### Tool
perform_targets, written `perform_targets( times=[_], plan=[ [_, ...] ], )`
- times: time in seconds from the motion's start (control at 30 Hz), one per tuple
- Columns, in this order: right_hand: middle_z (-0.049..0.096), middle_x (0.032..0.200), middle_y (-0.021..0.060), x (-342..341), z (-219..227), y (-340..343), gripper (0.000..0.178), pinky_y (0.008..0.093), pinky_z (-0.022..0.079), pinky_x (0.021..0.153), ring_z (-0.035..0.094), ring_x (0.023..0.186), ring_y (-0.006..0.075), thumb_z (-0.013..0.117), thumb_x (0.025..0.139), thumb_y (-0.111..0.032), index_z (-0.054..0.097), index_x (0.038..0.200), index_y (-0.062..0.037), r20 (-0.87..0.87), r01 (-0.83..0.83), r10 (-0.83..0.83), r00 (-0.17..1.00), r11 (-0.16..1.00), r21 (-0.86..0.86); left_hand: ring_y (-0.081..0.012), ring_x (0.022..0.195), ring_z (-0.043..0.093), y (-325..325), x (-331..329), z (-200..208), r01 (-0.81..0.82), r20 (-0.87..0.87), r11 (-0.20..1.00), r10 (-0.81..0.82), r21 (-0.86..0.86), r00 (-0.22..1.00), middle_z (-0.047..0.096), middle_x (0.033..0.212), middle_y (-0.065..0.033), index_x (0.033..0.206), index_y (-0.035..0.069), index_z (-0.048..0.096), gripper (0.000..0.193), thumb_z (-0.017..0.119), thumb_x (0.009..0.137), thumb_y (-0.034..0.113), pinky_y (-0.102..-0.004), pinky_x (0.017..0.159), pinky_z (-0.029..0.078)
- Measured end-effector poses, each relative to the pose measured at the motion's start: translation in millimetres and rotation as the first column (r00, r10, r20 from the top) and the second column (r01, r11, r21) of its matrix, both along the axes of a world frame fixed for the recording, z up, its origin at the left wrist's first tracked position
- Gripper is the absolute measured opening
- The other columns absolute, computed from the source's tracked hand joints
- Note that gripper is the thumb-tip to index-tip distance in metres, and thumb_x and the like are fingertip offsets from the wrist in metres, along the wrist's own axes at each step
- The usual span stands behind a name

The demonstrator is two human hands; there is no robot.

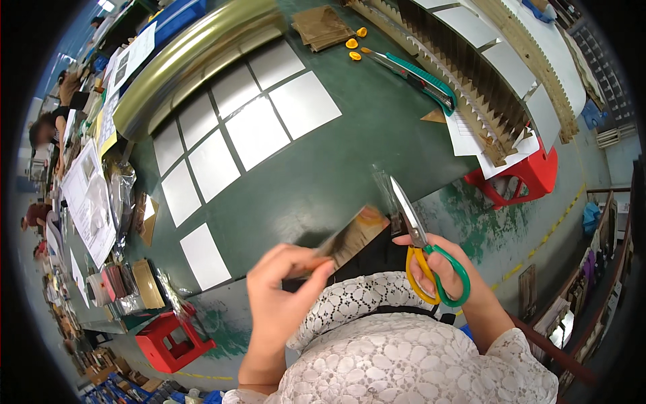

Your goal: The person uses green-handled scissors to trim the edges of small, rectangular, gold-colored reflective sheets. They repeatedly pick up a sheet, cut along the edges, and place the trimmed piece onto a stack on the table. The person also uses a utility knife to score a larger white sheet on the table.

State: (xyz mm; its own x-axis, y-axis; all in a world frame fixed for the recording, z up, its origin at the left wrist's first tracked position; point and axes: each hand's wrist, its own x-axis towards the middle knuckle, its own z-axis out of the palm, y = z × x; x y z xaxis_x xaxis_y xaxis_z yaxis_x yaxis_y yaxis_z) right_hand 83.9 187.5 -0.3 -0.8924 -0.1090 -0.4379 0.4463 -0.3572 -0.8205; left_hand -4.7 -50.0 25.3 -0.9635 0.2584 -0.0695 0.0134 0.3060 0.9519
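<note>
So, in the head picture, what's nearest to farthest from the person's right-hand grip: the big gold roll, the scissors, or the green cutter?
From the right-hand grip:
1. Scissors: nearest, held right in it.
2. Green cutter: ahead, on the table's far right part.
3. Big gold roll: farthest, across the table at the far left.

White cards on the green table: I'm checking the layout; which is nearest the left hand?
The single card at the near edge of the green table. It lies unpaired; the other cards lie farther off, in two rows.
</note>
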Motion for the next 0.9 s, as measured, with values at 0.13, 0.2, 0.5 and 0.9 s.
perform_targets(
  times=[0.13,0.2,0.5,0.9],
  plan=[
    [0.052,0.079,0.0026,7,3,-5,0.079,0.0197,0.037,0.053,0.047,0.06,0.0063,0.061,0.085,-0.055,0.041,0.134,0.0041,-0.064,-0.072,0.08,0.995,0.991,0.116,-0.0068,0.081,0.057,-3,-13,-8,-0.19,0.322,0.919,0.075,0.344,0.944,0.064,0.091,-0.0036,0.091,-0.002,0.067,0.01,0.068,0.082,0.001,-0.0208,0.071,0.045],
    [0.053,0.084,0.003,11,3,-10,0.082,0.0196,0.039,0.057,0.048,0.066,0.007,0.066,0.082,-0.053,0.039,0.135,0.0037,-0.091,-0.068,0.084,0.992,0.984,0.165,-0.0063,0.084,0.057,11,-14,-6,-0.33,0.472,0.811,0.077,0.483,0.878,0.065,0.094,-0.0036,0.099,-0.002,0.066,0.014,0.064,0.087,0.006,-0.0206,0.074,0.045],
    [0.052,0.099,0.0042,20,-5,-13,0.087,0.0254,0.039,0.081,0.048,0.087,0.0116,0.077,0.074,-0.041,0.035,0.14,-0.0016,-0.114,-0.146,0.178,0.977,0.959,0.241,-0.0084,0.098,0.058,18,-8,-15,-0.335,0.376,0.79,0.144,0.513,0.915,0.063,0.11,-0.0061,0.121,-0.001,0.052,0.03,0.057,0.093,0.006,-0.0233,0.086,0.045],
    [0.052,0.097,0.0036,15,-4,-13,0.077,0.0274,0.043,0.08,0.049,0.086,0.0131,0.081,0.073,-0.019,0.04,0.138,-0.0058,-0.125,-0.164,0.213,0.969,0.933,0.319,-0.0103,0.101,0.059,22,0,-17,-0.24,0.311,0.83,0.086,0.503,0.946,0.062,0.113,-0.0076,0.122,-0.001,0.049,0.03,0.053,0.094,0.005,-0.0254,0.089,0.046]
  ],
)
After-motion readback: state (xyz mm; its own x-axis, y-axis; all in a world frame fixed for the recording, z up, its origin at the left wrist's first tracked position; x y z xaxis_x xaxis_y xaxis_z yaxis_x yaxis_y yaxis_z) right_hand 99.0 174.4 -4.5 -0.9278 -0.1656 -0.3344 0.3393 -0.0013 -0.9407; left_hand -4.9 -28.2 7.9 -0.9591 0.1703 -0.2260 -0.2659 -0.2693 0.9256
